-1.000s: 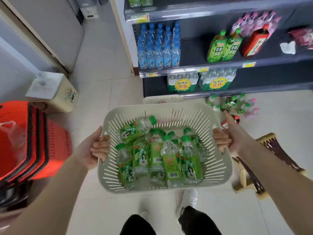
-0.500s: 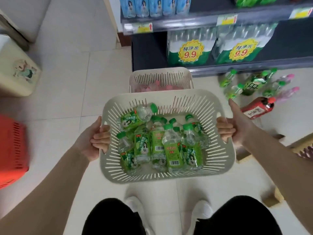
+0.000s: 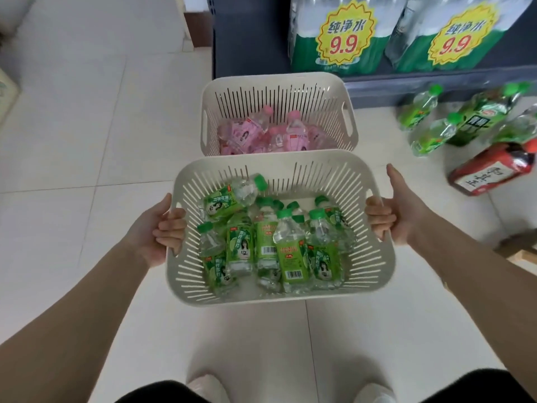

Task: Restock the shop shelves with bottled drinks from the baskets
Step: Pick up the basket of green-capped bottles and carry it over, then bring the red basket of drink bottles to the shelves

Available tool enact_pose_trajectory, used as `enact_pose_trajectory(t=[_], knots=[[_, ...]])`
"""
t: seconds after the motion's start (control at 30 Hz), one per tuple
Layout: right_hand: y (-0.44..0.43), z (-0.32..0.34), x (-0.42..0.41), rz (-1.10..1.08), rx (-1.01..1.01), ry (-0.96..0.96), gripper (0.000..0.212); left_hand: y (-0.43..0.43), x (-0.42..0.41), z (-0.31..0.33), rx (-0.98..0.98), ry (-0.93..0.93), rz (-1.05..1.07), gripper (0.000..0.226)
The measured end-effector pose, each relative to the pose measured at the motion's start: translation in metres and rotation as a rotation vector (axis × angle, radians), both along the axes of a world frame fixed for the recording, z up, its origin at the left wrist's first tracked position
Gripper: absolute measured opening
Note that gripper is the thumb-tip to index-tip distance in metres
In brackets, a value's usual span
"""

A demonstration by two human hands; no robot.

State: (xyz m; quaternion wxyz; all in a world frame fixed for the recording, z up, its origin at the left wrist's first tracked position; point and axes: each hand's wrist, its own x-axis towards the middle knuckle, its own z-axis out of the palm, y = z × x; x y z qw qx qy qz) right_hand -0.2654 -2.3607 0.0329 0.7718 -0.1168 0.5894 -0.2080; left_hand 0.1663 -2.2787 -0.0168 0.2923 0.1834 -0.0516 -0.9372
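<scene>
1. Left hand [image 3: 157, 231] and right hand [image 3: 398, 210] each have fingers curled through a side handle of the cream basket [image 3: 186, 274], held over the floor.
2. Green-capped bottles [image 3: 287, 251] lie loose across its bottom, so I'd keep it level and lower it just short of the pink-bottle basket [image 3: 276, 82].
3. Upper shelves are cut off. The loose bottles [image 3: 427, 132] at the floor's right edge are blurry, maybe tea.

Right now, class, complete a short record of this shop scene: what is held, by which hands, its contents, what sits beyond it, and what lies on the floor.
Held: cream basket
Hands: left hand and right hand grip its side handles
Contents: green-capped bottles, jumbled
Beyond: second basket holding pink bottles
Floor, right: loose green bottles, one red bottle
</scene>
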Motion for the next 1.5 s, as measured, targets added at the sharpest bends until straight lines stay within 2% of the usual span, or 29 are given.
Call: enact_pose_trajectory(t=[0.3,0.47,0.6,0.63,0.7,0.73,0.8,0.9,0.97,1.07,1.2,1.33,1.5], knots=[[-0.004,-0.038,0.001,-0.041,0.044,-0.005,0.067,-0.008,-0.001,-0.038,0.085,-0.006,-0.008,0.063],[-0.004,-0.048,-0.001,-0.051,0.056,-0.090,0.066,-0.010,0.004,-0.049,0.145,0.015,0.016,0.063],[-0.003,-0.048,-0.001,-0.066,0.047,-0.049,0.066,-0.008,-0.001,-0.043,0.150,-0.105,0.111,0.066],[-0.005,-0.047,0.000,-0.052,0.044,0.017,0.066,-0.009,-0.004,-0.036,0.193,-0.218,0.132,0.064],[-0.010,-0.041,0.001,-0.040,0.013,0.144,0.068,-0.009,-0.011,-0.022,0.208,-0.690,0.256,0.058],[-0.013,-0.037,0.002,-0.057,-0.015,0.183,0.068,-0.010,-0.015,-0.016,0.184,-0.861,0.325,0.057],[-0.019,-0.033,0.007,-0.096,-0.051,0.243,0.067,-0.012,-0.016,-0.014,0.178,-1.035,0.366,0.056],[-0.019,-0.027,0.010,-0.067,-0.107,0.397,0.057,-0.008,-0.008,0.001,0.140,-1.196,0.201,0.051],[-0.018,-0.020,0.011,-0.042,-0.159,0.435,0.052,-0.006,-0.001,0.019,0.100,-1.241,0.135,0.048],[-0.020,-0.006,0.017,-0.026,-0.208,0.424,0.046,-0.013,0.001,0.050,0.035,-1.278,0.187,0.044],[-0.014,0.039,0.035,-0.022,-0.168,0.347,0.037,-0.020,-0.022,0.115,-0.012,-1.239,0.179,0.035],[-0.005,0.125,0.058,0.021,-0.151,0.248,0.044,-0.018,-0.052,0.205,-0.071,-1.247,0.139,0.035],[0.001,0.268,0.073,0.099,-0.231,0.279,0.063,-0.005,-0.069,0.334,-0.220,-1.474,0.078,0.030]])
